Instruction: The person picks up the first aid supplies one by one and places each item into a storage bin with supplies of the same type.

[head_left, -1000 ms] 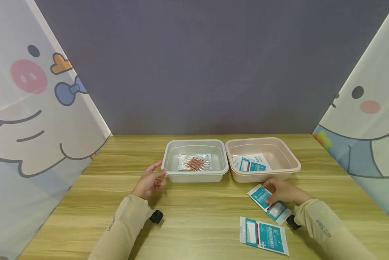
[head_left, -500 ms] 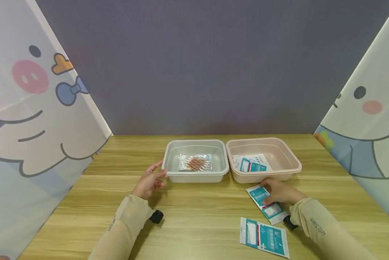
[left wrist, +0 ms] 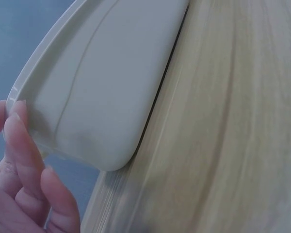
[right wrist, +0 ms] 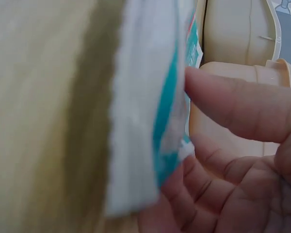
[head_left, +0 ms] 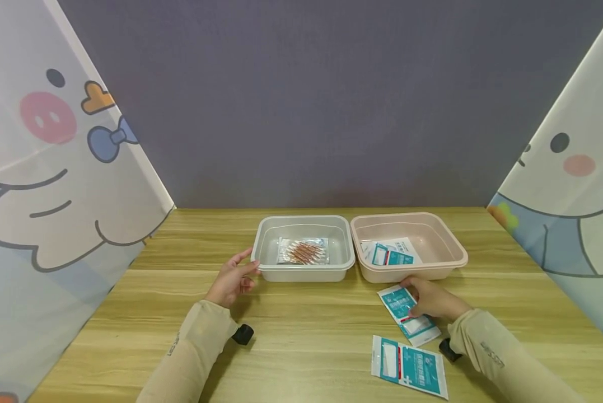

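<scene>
My right hand (head_left: 434,299) pinches a teal-and-white medical dressing packet (head_left: 401,302) between thumb and fingers, in front of the pink basin (head_left: 444,264). In the right wrist view the packet's white sealed edge (right wrist: 133,145) stands above the table, with a shadow beside it. My left hand (head_left: 232,281) holds the front left corner of the white basin (head_left: 301,274); in the left wrist view its fingertips (left wrist: 17,127) are at the rim. A second dressing packet (head_left: 409,368) lies flat on the table, nearer to me.
Inside the white basin lies a clear pack of brown-shafted cotton swabs (head_left: 305,253). The pink basin, side by side with it, contains a teal-and-white packet (head_left: 392,254). A grey panel (head_left: 326,112) rises behind the wooden table (head_left: 301,347).
My right hand has shifted slightly left with the dressing packet, which has turned a little more upright in the head view. The left hand and both basins stay where they were.
</scene>
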`<action>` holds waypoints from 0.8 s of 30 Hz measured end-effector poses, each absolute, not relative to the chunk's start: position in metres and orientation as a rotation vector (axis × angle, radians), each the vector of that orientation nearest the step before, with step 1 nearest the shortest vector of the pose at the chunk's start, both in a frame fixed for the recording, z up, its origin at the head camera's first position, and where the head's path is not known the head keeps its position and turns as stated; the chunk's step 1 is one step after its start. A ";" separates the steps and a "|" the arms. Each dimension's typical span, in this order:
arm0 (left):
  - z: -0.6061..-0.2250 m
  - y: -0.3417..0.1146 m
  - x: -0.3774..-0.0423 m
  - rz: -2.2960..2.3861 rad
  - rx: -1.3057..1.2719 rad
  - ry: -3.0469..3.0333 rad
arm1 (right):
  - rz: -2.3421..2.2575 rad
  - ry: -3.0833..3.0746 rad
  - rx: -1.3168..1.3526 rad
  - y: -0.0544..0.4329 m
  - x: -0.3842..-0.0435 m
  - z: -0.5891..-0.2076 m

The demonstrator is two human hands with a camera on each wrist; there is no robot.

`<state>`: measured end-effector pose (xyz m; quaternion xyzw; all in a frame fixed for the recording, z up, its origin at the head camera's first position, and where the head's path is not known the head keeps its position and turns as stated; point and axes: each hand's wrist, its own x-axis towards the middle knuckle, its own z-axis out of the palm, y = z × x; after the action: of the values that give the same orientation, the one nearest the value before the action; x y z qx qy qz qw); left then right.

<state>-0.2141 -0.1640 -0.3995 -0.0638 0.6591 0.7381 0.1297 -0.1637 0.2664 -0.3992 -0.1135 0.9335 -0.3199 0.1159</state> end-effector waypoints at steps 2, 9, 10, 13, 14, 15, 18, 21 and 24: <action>-0.400 -0.164 -0.214 2.142 -0.180 1.915 | -0.971 2.714 -0.308 0.266 -0.163 -0.400; -0.399 -0.164 -0.215 2.143 -0.189 1.911 | -1.107 2.573 -0.156 0.268 -0.161 -0.399; -0.399 -0.164 -0.215 2.144 -0.191 1.911 | -1.129 2.561 -0.158 0.269 -0.161 -0.399; -0.399 -0.163 -0.215 2.147 -0.193 1.911 | -1.197 2.523 -0.207 0.272 -0.160 -0.396; -0.398 -0.163 -0.214 2.148 -0.194 1.911 | -1.223 2.505 -0.210 0.272 -0.160 -0.396; -0.398 -0.163 -0.214 2.149 -0.195 1.911 | -1.247 2.487 -0.214 0.273 -0.160 -0.395; -0.398 -0.163 -0.214 2.153 -0.200 1.904 | -1.287 2.448 -0.195 0.273 -0.159 -0.393; -0.398 -0.163 -0.214 2.154 -0.206 1.900 | -1.289 2.438 -0.188 0.272 -0.158 -0.392; -0.399 -0.163 -0.214 2.152 -0.207 1.900 | -1.290 2.431 -0.166 0.272 -0.157 -0.390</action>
<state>-0.2142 -0.1627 -0.3987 -0.0713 0.6544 0.7413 0.1314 -0.1568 0.2724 -0.3901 -0.0592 0.8655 -0.4592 0.1913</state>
